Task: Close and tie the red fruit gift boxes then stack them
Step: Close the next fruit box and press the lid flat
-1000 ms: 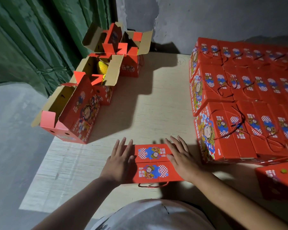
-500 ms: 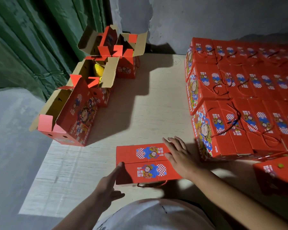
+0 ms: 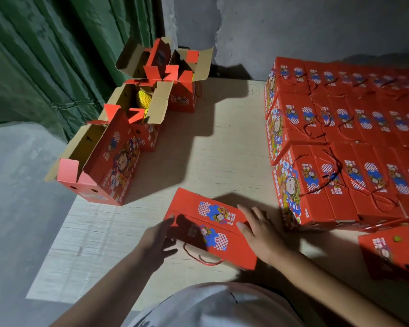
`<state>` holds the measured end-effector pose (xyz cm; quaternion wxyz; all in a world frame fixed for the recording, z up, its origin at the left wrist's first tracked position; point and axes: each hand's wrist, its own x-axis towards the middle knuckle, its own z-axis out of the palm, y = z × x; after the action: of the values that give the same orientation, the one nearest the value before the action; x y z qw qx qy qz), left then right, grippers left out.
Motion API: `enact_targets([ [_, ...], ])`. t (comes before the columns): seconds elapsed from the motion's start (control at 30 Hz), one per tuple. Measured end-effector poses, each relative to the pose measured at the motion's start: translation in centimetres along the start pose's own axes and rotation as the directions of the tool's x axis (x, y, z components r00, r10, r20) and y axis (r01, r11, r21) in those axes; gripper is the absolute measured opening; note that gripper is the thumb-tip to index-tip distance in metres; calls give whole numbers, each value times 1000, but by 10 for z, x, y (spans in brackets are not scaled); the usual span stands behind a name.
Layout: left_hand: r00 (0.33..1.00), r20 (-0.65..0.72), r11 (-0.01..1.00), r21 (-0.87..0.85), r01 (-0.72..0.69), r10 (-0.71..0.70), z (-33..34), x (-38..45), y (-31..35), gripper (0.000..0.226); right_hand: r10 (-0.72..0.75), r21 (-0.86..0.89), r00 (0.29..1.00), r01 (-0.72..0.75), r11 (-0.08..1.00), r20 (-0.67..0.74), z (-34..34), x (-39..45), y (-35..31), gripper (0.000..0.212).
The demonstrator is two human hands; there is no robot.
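Note:
A closed red fruit gift box point(image 3: 213, 223) lies skewed on the wooden table point(image 3: 222, 147) right in front of me. Its red cord handle point(image 3: 203, 259) loops out loose from the near side. My left hand point(image 3: 157, 241) grips the box's left end, thumb on the top edge and fingers curled against the near side. My right hand point(image 3: 257, 228) lies flat on the right end of the lid with straight fingers.
Several closed, corded red boxes point(image 3: 340, 161) are packed in stacked rows on the right. Another red box point(image 3: 387, 253) sits at lower right. Three open boxes point(image 3: 99, 166) line the table's left edge; one shows a yellow netted fruit point(image 3: 143, 100). A green curtain point(image 3: 45, 55) hangs at left.
The box has swung round, its left end now further from me. My left hand left the lid and took hold of the left end. My right hand stayed flat on the right end.

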<state>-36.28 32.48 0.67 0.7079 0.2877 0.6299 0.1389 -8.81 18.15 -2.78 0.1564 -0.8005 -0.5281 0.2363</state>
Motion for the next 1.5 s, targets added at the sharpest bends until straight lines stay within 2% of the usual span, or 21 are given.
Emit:
enact_targets([
  [0.03, 999, -6, 999, 17, -41, 42, 1, 3, 3, 33, 25, 42, 1000, -25, 999, 6, 0, -5, -1, 54],
  [0.17, 987, 46, 982, 102, -157, 153, 10, 13, 9, 84, 144, 166, 989, -149, 975, 47, -4, -21, -15, 38],
  [0.27, 972, 127, 958, 187, -217, 196, 20, 17, 8, 75, 260, 297, 959, -283, 912, 116, -3, -31, -28, 54],
  [0.37, 951, 166, 922, 249, -298, 262, 30, 27, 4, 44, 386, 386, 894, -447, 807, 228, 7, -31, -38, 73],
  [0.43, 936, 171, 890, 297, -345, 306, 32, 33, 1, 35, 509, 503, 815, -574, 646, 277, 14, -27, -46, 81],
  [0.5, 943, 152, 884, 328, -332, 298, 29, 30, 1, 38, 550, 641, 743, -641, 421, 382, 19, -21, -53, 67],
  [0.6, 957, 100, 846, 450, -287, 272, 18, 23, 0, 53, 477, 674, 599, -739, 19, 643, 15, -17, -56, 31],
  [0.63, 960, 103, 838, 470, -277, 260, 13, 21, -1, 55, 440, 673, 588, -738, -52, 679, 14, -16, -55, 25],
  [0.67, 962, 124, 836, 476, -274, 244, 9, 20, -2, 55, 410, 679, 595, -729, -89, 692, 11, -15, -54, 28],
  [0.73, 959, 179, 840, 466, -279, 219, 5, 15, -3, 49, 381, 689, 612, -717, -102, 694, 7, -12, -52, 38],
  [0.8, 956, 204, 852, 440, -282, 210, 4, 7, 0, 36, 399, 720, 643, -690, -69, 654, 6, -10, -51, 37],
  [0.9, 962, 196, 886, 385, -256, 193, 2, -1, 5, 27, 404, 752, 673, -656, -61, 620, 2, -10, -54, 10],
  [0.93, 960, 195, 895, 363, -259, 199, 1, -5, 7, 29, 391, 763, 678, -637, -108, 622, 1, -11, -53, 4],
  [1.0, 953, 195, 912, 298, -282, 231, -1, -12, 13, 27, 384, 784, 686, -570, -245, 618, -4, -11, -50, 12],
  [1.03, 948, 196, 921, 254, -295, 249, -2, -17, 16, 23, 390, 795, 693, -541, -274, 606, -6, -11, -47, 16],
  [1.1, 939, 210, 935, 173, -311, 274, -1, -27, 22, 26, 404, 805, 698, -537, -252, 591, -7, -12, -47, 11],
  [1.17, 925, 237, 933, 132, -334, 297, 1, -34, 26, 24, 408, 799, 696, -574, -179, 591, -6, -14, -52, 4],
  [1.27, 901, 265, 919, 107, -380, 342, 4, -44, 31, 27, 423, 794, 703, -604, -70, 572, -1, -15, -52, 33],
  [1.37, 872, 285, 897, 79, -436, 399, 10, -51, 37, 30, 387, 813, 739, -580, -52, 552, -3, -18, -52, 14],
  [1.43, 854, 288, 883, 55, -467, 434, 13, -57, 43, 31, 394, 844, 761, -532, -75, 515, -8, -19, -56, 22],
  [1.5, 839, 285, 872, 22, -490, 464, 17, -65, 50, 31, 402, 877, 785, -467, -114, 471, -21, -18, -65, 19],
])
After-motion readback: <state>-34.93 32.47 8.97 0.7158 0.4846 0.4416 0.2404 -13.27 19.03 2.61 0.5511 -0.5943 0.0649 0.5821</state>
